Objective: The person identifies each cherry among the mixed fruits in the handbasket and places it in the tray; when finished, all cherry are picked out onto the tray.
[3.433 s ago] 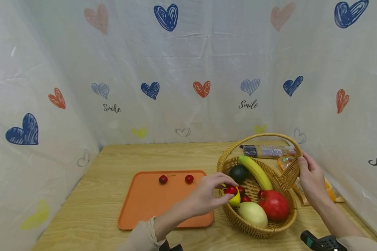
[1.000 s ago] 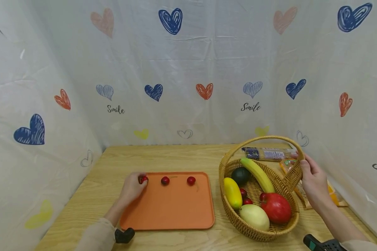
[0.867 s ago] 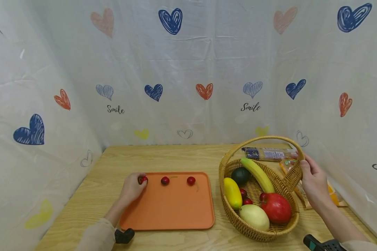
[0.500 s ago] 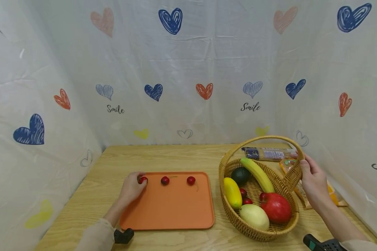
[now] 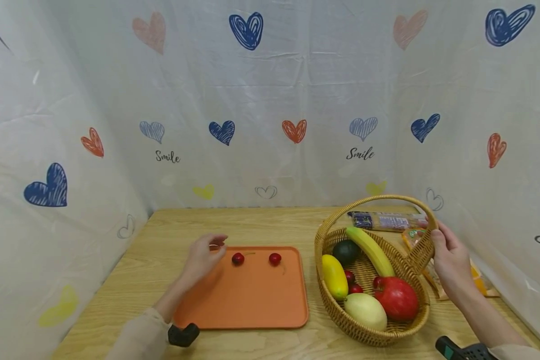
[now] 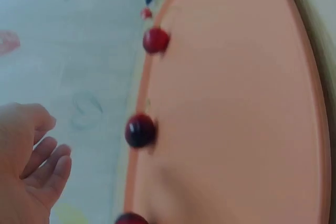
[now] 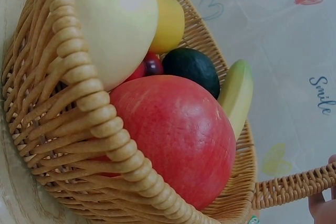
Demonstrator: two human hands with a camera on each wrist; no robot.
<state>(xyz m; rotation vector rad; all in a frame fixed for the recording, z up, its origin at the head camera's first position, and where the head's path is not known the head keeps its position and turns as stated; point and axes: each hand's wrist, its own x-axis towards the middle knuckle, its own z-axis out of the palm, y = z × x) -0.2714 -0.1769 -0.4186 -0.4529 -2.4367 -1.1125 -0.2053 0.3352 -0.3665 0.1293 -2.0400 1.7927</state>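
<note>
- From where I stand, the left hand (image 5: 202, 257) holds nothing, its fingers loosely bent over the far left corner of the orange tray (image 5: 247, 305).
- The right hand (image 5: 452, 255) is wrapped round the handle (image 5: 378, 197) of the wicker basket (image 5: 373, 338).
- Three cherries lie along the tray's far edge: the middle cherry (image 5: 238, 258), the right cherry (image 5: 275, 258), and the left cherry (image 6: 131, 219), which the hand hides from the head camera.
- I'd lift those fingers straight up before swinging away, since a brushed cherry would probably roll; the stems look easy to snag.
- A light pinch round the fruit should do, with the right hand keeping the basket steady.
- More cherries (image 5: 355, 288) sit low in the basket, hemmed in by the mango (image 5: 335, 277), the pale melon-like fruit (image 5: 366, 311) and the red pomegranate-like fruit (image 5: 398, 299).
- An avocado (image 5: 346, 251) and a banana (image 5: 372, 250) fill the far side; the arched handle also limits reaching in.
- Behind, a long noodle packet (image 5: 387, 221) and orange packaging (image 5: 477, 280) lie on the bench (image 5: 189, 225), seemingly out of the way.
</note>
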